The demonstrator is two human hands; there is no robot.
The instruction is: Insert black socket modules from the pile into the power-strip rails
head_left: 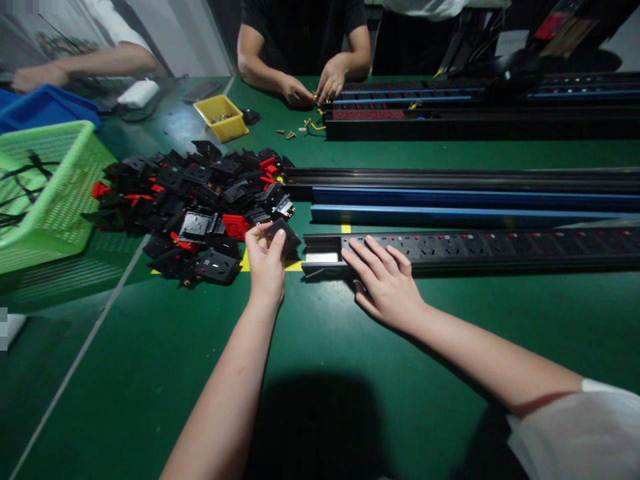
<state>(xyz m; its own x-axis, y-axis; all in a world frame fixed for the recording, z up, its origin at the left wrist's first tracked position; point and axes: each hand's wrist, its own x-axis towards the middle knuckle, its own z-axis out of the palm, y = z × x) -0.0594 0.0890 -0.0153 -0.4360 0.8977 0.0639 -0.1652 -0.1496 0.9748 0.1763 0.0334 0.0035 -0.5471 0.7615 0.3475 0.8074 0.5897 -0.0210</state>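
Between the thumb and fingers of my left hand (267, 261) is a black socket module (284, 239), held just left of the open end of a long black rail (321, 266). My right hand (384, 280) lies with its fingers spread on the row of black socket modules (460, 246) fitted in that rail. The rail's left end shows a bare stretch of channel. Beside my left hand spreads a heap of black modules (200, 175) with some red ones (235, 227) among them.
A green basket (65, 180) with black cables stands at the left, near a blue bin (50, 110). Blue rails (450, 215) and a black rail lie beyond mine. Across the table (310, 333), a person's hands work by a yellow tray (223, 120) and other rails.
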